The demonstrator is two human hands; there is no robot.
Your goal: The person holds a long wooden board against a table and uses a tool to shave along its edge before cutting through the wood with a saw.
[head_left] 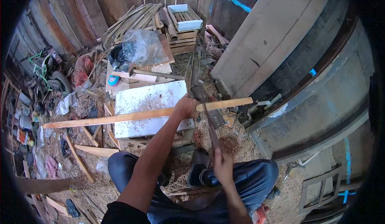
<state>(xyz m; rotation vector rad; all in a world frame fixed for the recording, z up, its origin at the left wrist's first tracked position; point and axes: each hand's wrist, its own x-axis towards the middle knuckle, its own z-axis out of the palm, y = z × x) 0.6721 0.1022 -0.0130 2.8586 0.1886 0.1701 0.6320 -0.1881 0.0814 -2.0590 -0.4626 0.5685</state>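
Note:
A long, thin strip of light wood [108,120] lies across a white board [160,99], its right end sticking out past the board's edge. My left hand [186,107] grips the strip near the board's right edge. My right hand [223,168], lower and nearer my knees, is closed round the near end of a long dark blade-like tool [211,129]. The far part of that tool crosses the strip just right of my left hand. Whether the tool has teeth is too small to tell.
Behind the board lie a hammer [158,75], a blue tape roll [114,80] and clear plastic [144,47]. Stacked sticks and a white tray [189,25] stand farther back. Large planks [272,39] lean at right. Wood scraps and litter cover the floor at left.

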